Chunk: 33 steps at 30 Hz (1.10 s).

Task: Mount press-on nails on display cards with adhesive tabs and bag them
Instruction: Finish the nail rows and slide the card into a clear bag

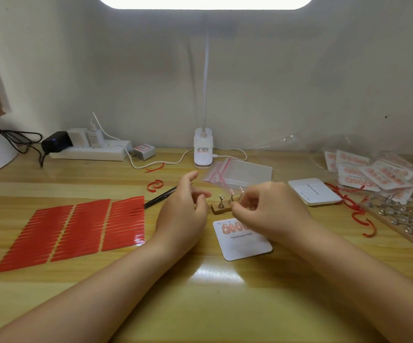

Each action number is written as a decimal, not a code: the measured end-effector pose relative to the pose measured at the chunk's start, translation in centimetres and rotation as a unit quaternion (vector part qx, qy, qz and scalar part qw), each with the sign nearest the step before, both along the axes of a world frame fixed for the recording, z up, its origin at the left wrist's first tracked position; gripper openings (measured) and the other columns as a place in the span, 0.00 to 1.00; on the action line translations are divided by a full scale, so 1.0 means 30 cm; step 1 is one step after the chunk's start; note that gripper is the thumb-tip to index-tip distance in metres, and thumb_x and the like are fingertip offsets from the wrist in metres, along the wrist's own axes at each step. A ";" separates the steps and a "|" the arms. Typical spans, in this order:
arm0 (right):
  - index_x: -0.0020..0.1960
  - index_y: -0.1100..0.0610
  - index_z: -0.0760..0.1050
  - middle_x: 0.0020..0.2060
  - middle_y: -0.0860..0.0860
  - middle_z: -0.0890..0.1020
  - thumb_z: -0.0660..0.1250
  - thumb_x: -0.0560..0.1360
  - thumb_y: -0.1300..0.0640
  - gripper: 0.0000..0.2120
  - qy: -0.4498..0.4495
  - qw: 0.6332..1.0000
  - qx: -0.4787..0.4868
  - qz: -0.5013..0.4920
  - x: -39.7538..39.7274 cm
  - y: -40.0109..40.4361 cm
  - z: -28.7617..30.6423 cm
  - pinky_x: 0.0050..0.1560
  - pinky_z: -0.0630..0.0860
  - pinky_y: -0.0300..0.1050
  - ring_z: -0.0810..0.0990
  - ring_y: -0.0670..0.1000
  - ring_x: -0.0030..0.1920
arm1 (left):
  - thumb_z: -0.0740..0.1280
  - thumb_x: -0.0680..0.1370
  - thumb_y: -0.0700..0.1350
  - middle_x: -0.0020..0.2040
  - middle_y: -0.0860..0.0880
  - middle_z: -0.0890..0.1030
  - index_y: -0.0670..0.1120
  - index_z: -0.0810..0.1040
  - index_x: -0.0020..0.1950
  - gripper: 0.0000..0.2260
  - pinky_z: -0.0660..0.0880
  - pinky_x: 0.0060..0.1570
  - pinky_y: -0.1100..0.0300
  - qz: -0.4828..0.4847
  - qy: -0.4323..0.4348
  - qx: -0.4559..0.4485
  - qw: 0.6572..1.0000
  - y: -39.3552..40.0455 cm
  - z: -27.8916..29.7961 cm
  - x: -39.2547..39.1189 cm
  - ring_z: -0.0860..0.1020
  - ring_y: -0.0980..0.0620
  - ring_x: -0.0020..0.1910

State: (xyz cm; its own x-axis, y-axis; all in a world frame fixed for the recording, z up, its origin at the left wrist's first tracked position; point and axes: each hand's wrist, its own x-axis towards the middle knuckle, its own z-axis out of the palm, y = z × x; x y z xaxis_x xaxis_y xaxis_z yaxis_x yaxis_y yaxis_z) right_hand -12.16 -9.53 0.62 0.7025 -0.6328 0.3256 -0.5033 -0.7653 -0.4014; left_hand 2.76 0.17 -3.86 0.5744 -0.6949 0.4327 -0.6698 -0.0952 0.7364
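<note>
- Our right hand [272, 209] is in the centre of the frame, just above the display card [243, 240]. Its fingers [240, 207] are curled in a pinch; they seem to hold one small press-on nail, but it is too small for us to be sure.
- Our left hand [185, 209] is left of centre. Its fingers are loosely curled and hold nothing.
- The display card lies flat on the tabletop [200, 293], directly below the right hand. A row of pink nails [232, 227] already sits along its top edge, running left to right.
- The small wooden nail stand [221, 208] is between both hands, just above the card.
- We judge that the next nail goes down and slightly toward us, at the right end of the row, now hidden under the right hand, which is nearer.
- The clear bags [240, 173] wait further up, near the lamp base [202, 151].
</note>
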 end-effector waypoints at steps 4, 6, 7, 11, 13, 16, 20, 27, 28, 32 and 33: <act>0.51 0.42 0.79 0.35 0.41 0.75 0.63 0.60 0.25 0.28 0.109 0.992 0.043 0.048 -0.102 -0.037 0.023 0.37 0.70 0.42 0.74 0.40 0.39 | 0.63 0.81 0.41 0.48 0.60 0.80 0.49 0.65 0.73 0.21 0.71 0.44 0.70 -0.013 -0.012 -0.016 1.000 0.011 0.016 -0.015 0.76 0.64 0.48; 0.60 0.39 0.75 0.44 0.38 0.74 0.64 0.57 0.23 0.36 0.161 0.983 0.053 0.064 -0.131 -0.057 0.014 0.47 0.73 0.43 0.72 0.39 0.47 | 0.63 0.81 0.41 0.48 0.60 0.81 0.49 0.68 0.71 0.18 0.73 0.47 0.70 -0.028 -0.024 -0.055 0.998 0.019 0.027 -0.023 0.78 0.63 0.49; 0.64 0.37 0.72 0.48 0.35 0.71 0.65 0.57 0.23 0.39 0.185 0.978 0.057 0.074 -0.137 -0.065 0.007 0.52 0.72 0.43 0.69 0.39 0.52 | 0.64 0.81 0.41 0.48 0.60 0.81 0.48 0.70 0.69 0.17 0.73 0.48 0.72 -0.034 -0.032 -0.077 0.996 0.024 0.032 -0.026 0.78 0.64 0.50; 0.70 0.36 0.64 0.48 0.31 0.64 0.65 0.54 0.21 0.47 0.224 0.966 0.078 0.100 -0.130 -0.086 -0.012 0.59 0.71 0.45 0.65 0.40 0.55 | 0.67 0.79 0.39 0.49 0.59 0.82 0.50 0.77 0.59 0.10 0.72 0.49 0.75 -0.054 -0.030 -0.118 0.991 0.038 0.037 -0.029 0.80 0.65 0.50; 0.66 0.35 0.66 0.48 0.31 0.65 0.67 0.52 0.22 0.44 0.212 0.968 0.089 0.104 -0.127 -0.094 -0.013 0.57 0.71 0.42 0.66 0.38 0.53 | 0.68 0.79 0.40 0.47 0.58 0.82 0.51 0.78 0.54 0.08 0.75 0.48 0.71 -0.053 -0.027 -0.122 0.991 0.038 0.035 -0.027 0.81 0.62 0.48; 0.56 0.36 0.67 0.50 0.33 0.69 0.71 0.49 0.25 0.39 0.184 0.970 0.124 0.101 -0.132 -0.097 -0.017 0.53 0.72 0.39 0.69 0.36 0.52 | 0.67 0.79 0.39 0.46 0.57 0.83 0.55 0.77 0.50 0.10 0.78 0.48 0.65 -0.055 -0.007 -0.122 0.991 0.038 0.034 -0.027 0.81 0.59 0.47; 0.51 0.37 0.64 0.49 0.36 0.74 0.79 0.51 0.34 0.35 0.097 0.975 0.179 0.090 -0.135 -0.090 -0.025 0.45 0.76 0.36 0.75 0.36 0.49 | 0.65 0.79 0.38 0.45 0.57 0.83 0.56 0.76 0.49 0.11 0.78 0.47 0.64 -0.054 0.017 -0.121 0.991 0.043 0.039 -0.032 0.82 0.59 0.46; 0.61 0.47 0.58 0.42 0.41 0.83 0.80 0.64 0.53 0.37 -0.027 0.976 0.203 0.074 -0.131 -0.084 -0.057 0.37 0.72 0.27 0.79 0.35 0.37 | 0.60 0.82 0.39 0.48 0.55 0.82 0.53 0.73 0.49 0.09 0.80 0.49 0.55 -0.056 0.087 -0.098 0.990 0.045 0.044 -0.057 0.83 0.60 0.44; 0.62 0.48 0.58 0.42 0.41 0.83 0.80 0.64 0.54 0.37 -0.036 0.975 0.207 0.070 -0.129 -0.081 -0.059 0.37 0.71 0.26 0.79 0.34 0.38 | 0.61 0.82 0.39 0.47 0.54 0.83 0.52 0.73 0.49 0.08 0.80 0.49 0.55 -0.059 0.089 -0.097 0.990 0.047 0.046 -0.060 0.83 0.59 0.44; 0.67 0.46 0.58 0.47 0.41 0.82 0.76 0.69 0.57 0.36 -0.075 0.966 0.244 0.045 -0.123 -0.068 -0.056 0.43 0.77 0.33 0.81 0.38 0.44 | 0.64 0.80 0.37 0.44 0.55 0.84 0.51 0.76 0.49 0.08 0.80 0.48 0.60 -0.072 0.085 -0.089 0.990 0.052 0.051 -0.071 0.83 0.58 0.43; 0.68 0.48 0.60 0.47 0.43 0.83 0.75 0.70 0.59 0.34 -0.098 0.961 0.255 0.034 -0.122 -0.068 -0.055 0.46 0.79 0.38 0.82 0.41 0.45 | 0.65 0.80 0.37 0.44 0.55 0.84 0.51 0.76 0.49 0.08 0.80 0.47 0.61 -0.075 0.085 -0.092 0.989 0.054 0.052 -0.072 0.83 0.58 0.43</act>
